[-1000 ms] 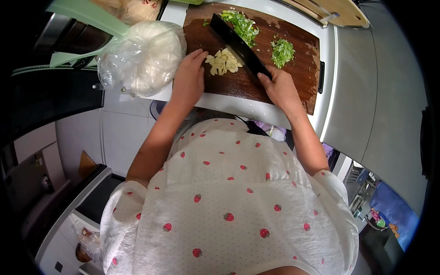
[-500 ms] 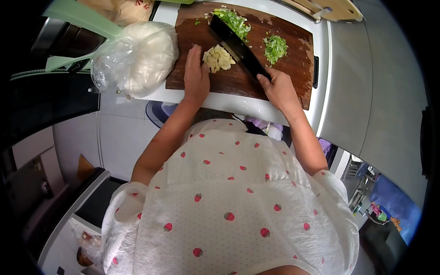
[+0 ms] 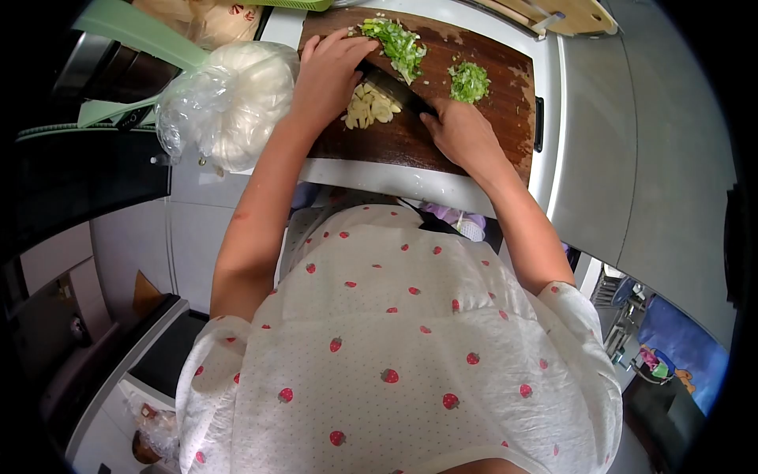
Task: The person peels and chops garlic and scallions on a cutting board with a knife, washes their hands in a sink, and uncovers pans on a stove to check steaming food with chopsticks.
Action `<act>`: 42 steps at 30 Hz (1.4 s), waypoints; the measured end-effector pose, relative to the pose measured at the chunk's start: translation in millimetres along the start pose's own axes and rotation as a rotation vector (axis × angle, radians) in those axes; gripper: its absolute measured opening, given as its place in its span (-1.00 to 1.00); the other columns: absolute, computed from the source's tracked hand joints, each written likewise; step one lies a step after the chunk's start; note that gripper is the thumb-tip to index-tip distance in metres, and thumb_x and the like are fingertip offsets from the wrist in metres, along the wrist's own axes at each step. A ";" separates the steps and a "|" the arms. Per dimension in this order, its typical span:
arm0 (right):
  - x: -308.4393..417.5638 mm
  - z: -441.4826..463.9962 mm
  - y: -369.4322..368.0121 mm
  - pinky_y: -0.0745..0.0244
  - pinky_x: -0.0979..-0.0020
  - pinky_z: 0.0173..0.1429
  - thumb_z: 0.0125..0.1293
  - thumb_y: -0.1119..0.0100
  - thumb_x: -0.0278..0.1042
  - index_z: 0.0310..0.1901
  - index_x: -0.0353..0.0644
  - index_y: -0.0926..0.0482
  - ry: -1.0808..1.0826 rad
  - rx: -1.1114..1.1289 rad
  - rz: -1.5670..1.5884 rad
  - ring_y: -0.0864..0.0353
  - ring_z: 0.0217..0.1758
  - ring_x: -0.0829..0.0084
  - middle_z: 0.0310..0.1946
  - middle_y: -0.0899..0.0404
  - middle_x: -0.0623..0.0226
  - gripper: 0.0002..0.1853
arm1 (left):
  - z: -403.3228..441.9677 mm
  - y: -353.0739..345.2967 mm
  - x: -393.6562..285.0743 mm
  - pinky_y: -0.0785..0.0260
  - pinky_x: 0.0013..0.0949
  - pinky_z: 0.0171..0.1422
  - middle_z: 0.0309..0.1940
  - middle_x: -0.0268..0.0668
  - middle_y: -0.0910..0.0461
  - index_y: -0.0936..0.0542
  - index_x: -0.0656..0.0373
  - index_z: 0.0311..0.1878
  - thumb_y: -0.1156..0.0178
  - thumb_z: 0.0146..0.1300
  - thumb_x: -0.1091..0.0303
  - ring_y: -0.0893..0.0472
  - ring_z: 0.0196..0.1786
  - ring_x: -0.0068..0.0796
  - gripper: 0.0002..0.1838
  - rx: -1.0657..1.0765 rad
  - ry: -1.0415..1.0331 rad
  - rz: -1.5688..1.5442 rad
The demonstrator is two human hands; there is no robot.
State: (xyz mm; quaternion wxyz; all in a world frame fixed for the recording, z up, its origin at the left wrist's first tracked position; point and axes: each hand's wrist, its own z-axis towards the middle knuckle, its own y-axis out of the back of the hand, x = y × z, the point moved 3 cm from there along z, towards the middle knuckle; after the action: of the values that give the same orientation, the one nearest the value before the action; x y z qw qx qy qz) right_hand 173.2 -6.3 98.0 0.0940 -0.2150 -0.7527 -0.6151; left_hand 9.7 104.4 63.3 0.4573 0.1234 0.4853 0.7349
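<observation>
A dark cutting board (image 3: 482,47) holds a heap of sliced garlic (image 3: 369,107), a larger pile of chopped green onion (image 3: 399,47) and a smaller pile of finely chopped greens (image 3: 469,82). My right hand (image 3: 466,133) grips the handle of a kitchen knife (image 3: 399,93), whose blade slants up and left between the garlic and the green onion. My left hand (image 3: 333,73), fingers stretched out, reaches over the board's left side by the blade's far end. Whether it touches the blade I cannot tell; it hides that end.
Left of the board sits a clear plastic bag (image 3: 241,103) with something white and round inside, close to my left forearm. A green plastic frame (image 3: 142,35) stands behind it. Wooden boards (image 3: 572,16) lean at the back right.
My left hand has moved up from beside the garlic to the knife's far end. The knife and my right hand have shifted left, and the blade now lies closer beside the garlic.
</observation>
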 end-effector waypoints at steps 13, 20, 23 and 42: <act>3.6 11.1 -11.4 -0.49 0.07 -0.04 0.24 -0.06 -0.33 -0.27 -0.27 -0.60 -0.057 0.151 -0.121 -0.61 -0.14 -0.01 -0.30 -0.61 -0.08 -0.80 | 16.4 -21.8 19.4 -0.20 -0.19 0.20 -0.41 -0.40 -0.58 -0.65 0.01 -0.42 -0.29 -0.06 0.47 -0.50 -0.17 -0.28 -0.89 0.236 -0.009 0.043; -7.4 2.8 -26.4 -0.49 0.05 -0.09 0.24 -0.09 -0.31 -0.34 -0.27 -0.60 -0.047 0.011 -0.063 -0.60 -0.20 -0.05 -0.35 -0.60 -0.06 -0.80 | 15.9 -19.8 12.8 -0.18 -0.13 0.26 -0.45 -0.38 -0.57 -0.66 -0.01 -0.41 -0.20 -0.05 0.53 -0.51 -0.18 -0.29 -0.83 0.146 -0.119 0.120; -6.5 2.2 -19.0 -0.48 0.04 -0.11 0.24 -0.11 -0.28 -0.37 -0.28 -0.59 0.011 -0.018 -0.024 -0.59 -0.21 -0.05 -0.37 -0.60 -0.07 -0.78 | 15.5 -5.5 11.6 -0.18 -0.12 0.26 -0.45 -0.38 -0.57 -0.67 -0.02 -0.40 -0.20 -0.05 0.53 -0.51 -0.18 -0.31 -0.82 0.114 -0.082 0.131; -3.6 0.7 -32.0 -0.50 0.08 -0.07 0.24 -0.10 -0.27 -0.33 -0.27 -0.61 -0.034 0.032 -0.097 -0.60 -0.19 -0.03 -0.34 -0.61 -0.07 -0.77 | 6.8 -13.2 11.3 -0.21 -0.15 0.28 -0.46 -0.37 -0.58 -0.70 -0.06 -0.36 -0.15 -0.01 0.52 -0.53 -0.20 -0.33 -0.77 0.196 -0.085 0.184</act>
State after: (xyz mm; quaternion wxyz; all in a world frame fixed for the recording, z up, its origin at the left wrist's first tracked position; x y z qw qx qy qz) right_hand 162.4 -11.3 68.1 0.0549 -0.1870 -0.7734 -0.6032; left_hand 15.0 118.8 52.8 0.3937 0.2424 0.5217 0.7170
